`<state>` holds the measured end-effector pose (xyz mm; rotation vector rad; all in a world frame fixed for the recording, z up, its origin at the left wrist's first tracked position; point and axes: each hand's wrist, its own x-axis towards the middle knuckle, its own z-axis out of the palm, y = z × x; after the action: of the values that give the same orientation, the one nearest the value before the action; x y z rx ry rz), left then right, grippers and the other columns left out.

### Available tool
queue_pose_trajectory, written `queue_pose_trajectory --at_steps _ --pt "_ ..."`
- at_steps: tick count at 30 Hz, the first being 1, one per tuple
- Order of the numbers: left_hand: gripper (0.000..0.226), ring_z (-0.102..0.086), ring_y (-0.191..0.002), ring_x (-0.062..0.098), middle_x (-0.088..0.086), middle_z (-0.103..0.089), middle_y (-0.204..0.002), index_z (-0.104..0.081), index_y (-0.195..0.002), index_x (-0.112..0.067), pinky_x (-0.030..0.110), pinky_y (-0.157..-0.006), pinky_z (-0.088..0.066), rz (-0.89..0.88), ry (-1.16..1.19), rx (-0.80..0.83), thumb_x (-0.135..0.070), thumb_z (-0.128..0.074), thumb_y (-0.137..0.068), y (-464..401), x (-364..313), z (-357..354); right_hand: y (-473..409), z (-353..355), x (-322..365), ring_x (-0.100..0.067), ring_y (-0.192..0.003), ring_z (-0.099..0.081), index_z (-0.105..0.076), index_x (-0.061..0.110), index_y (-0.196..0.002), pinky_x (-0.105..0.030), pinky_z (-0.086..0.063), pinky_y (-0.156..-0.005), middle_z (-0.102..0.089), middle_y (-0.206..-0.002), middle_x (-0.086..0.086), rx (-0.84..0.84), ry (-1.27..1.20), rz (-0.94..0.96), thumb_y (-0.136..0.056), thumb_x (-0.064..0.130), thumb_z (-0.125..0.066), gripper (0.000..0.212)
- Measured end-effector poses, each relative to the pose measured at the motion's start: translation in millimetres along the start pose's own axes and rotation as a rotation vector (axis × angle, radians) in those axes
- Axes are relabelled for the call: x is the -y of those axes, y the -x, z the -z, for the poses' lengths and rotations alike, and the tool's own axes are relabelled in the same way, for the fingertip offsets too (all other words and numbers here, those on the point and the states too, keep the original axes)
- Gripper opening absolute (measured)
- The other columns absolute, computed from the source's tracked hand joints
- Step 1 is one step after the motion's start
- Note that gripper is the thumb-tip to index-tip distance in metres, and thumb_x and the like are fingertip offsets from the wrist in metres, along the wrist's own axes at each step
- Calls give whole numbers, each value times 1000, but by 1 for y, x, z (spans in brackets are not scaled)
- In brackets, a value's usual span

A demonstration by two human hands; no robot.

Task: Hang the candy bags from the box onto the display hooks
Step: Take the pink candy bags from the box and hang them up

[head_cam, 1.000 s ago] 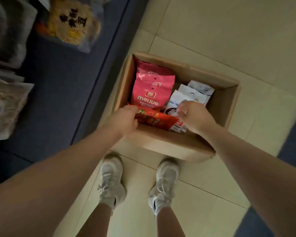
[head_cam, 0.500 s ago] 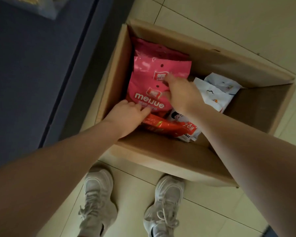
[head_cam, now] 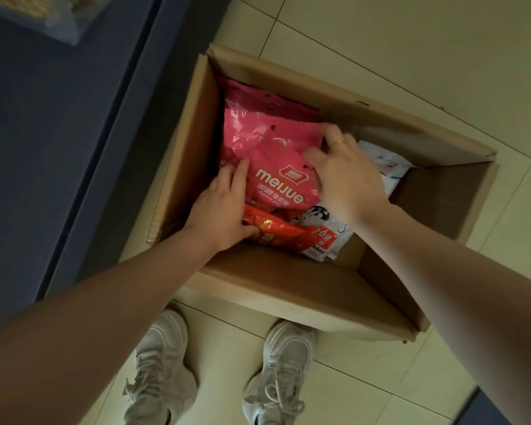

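An open cardboard box (head_cam: 292, 280) stands on the tiled floor in front of my feet. Inside lies a stack of pink "meijue" candy bags (head_cam: 276, 182), a red bag (head_cam: 282, 234) near the front wall, and white bags (head_cam: 325, 237) to the right. My left hand (head_cam: 224, 210) lies on the left edge of the top pink bag, fingers pointing into the box, thumb down by the red bag. My right hand (head_cam: 347, 173) holds the top pink bag at its right side, fingers curled over its upper edge. The display hooks are out of view.
A dark blue shelf base (head_cam: 59, 148) runs along the left of the box. A packaged item (head_cam: 43, 13) shows at the top left corner. More white bags (head_cam: 390, 164) lie behind my right hand. My white shoes (head_cam: 221, 372) stand just before the box.
The view has closed in on the box. My right hand moved from the middle of the pink bag to its right upper edge, and my left hand slid up along its left side.
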<state>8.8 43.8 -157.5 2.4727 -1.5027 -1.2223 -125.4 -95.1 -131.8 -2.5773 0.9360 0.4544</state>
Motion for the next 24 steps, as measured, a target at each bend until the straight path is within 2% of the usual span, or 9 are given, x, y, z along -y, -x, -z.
queue_pose_trajectory --at_steps 4,8,11,14,17,19,21,23,24 --pt "131 -21 -139 27 10 -9 -153 8 -146 -16 40 -114 -16 23 0 -65 -39 -85 -56 -7 3 -14 -12 5 2 -31 -135 -29 -27 13 -143 -42 -30 -106 -26 -151 -10 -62 -63 -2 -90 2 -45 58" --pt "116 -24 -136 26 10 -23 -147 -1 -146 -12 39 -113 -18 -35 -86 -43 -35 -80 -65 -12 2 -19 -17 4 -7 -34 -122 -42 -31 12 -140 -42 -37 -96 -45 -136 -14 41 -26 16 -95 7 -38 46" --pt "103 -31 -131 25 9 -30 -141 -8 -145 -13 37 -110 -22 -118 -204 4 -35 -75 -71 -10 4 -23 -12 -2 -9 -34 -123 -40 -34 15 -138 -43 -43 -89 -34 -143 -12 38 -38 -15 -93 4 -43 48" --pt "95 -36 -129 25 9 -33 -140 -12 -144 -14 37 -109 -24 -190 -290 29 -36 -72 -74 -12 8 -26 -18 -4 -5 -30 -130 -33 -28 17 -143 -42 -36 -99 -29 -149 -6 -34 -54 -4 -90 3 -46 57" --pt "86 -43 -125 27 10 -39 -140 -13 -143 -17 38 -106 -28 -222 -335 86 -32 -68 -79 -18 8 -26 -33 -1 0 -31 -128 -36 -26 17 -143 -41 -32 -101 -38 -144 -9 31 -61 -9 -92 7 -43 55" --pt "75 -50 -119 28 10 -48 -132 -15 -141 -20 39 -101 -33 -238 -328 102 -28 -61 -83 -20 9 -22 -40 0 -1 -34 -118 -47 -40 14 -134 -41 -38 -93 -53 -128 -14 57 -93 -7 -93 14 -45 41" --pt "65 -52 -115 29 10 -52 -128 -17 -141 -22 38 -98 -35 -262 -367 94 -26 -54 -88 -16 9 -15 -39 2 0 -32 -99 -58 -60 10 -105 -36 -44 -78 -64 -98 -9 125 -242 8 -91 20 -52 18" --pt "57 -52 -113 30 11 -52 -125 -18 -142 -24 38 -96 -35 -300 -425 61 -25 -46 -92 -4 3 0 -33 7 3 -26 -81 -60 -63 12 -78 -32 -43 -67 -61 -74 0 213 -329 -10 -88 23 -60 16" --pt "55 -53 -110 31 12 -54 -121 -21 -142 -25 39 -94 -37 -339 -457 38 -25 -45 -92 6 0 7 -30 10 4 -25 -83 -61 -65 12 -79 -33 -46 -70 -64 -76 -1 271 -334 -9 -86 24 -61 14"
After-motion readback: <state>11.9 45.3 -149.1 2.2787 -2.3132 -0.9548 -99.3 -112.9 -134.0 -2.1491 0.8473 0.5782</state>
